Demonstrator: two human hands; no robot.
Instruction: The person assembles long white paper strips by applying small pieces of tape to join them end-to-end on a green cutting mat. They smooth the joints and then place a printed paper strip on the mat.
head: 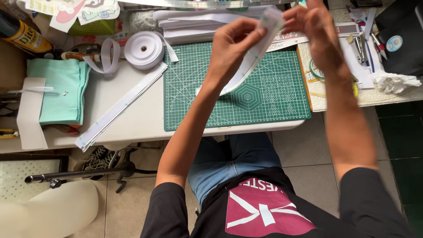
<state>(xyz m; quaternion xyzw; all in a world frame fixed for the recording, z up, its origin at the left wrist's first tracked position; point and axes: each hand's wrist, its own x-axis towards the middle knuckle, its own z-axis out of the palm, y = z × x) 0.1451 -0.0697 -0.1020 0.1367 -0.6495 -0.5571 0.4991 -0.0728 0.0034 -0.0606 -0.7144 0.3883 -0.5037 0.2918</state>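
Note:
Both my hands are raised above a green cutting mat on a white table. Between them is a white paper strip, folded over at its top end. My left hand pinches the strip from the left with thumb and fingers. My right hand grips the folded top end from the right. The strip's loose lower end hangs down toward the mat.
A roll of white tape and long white strips lie left of the mat. Folded mint-green cloth sits at the far left. A stack of white sheets lies behind the mat, with tools and crumpled paper at right.

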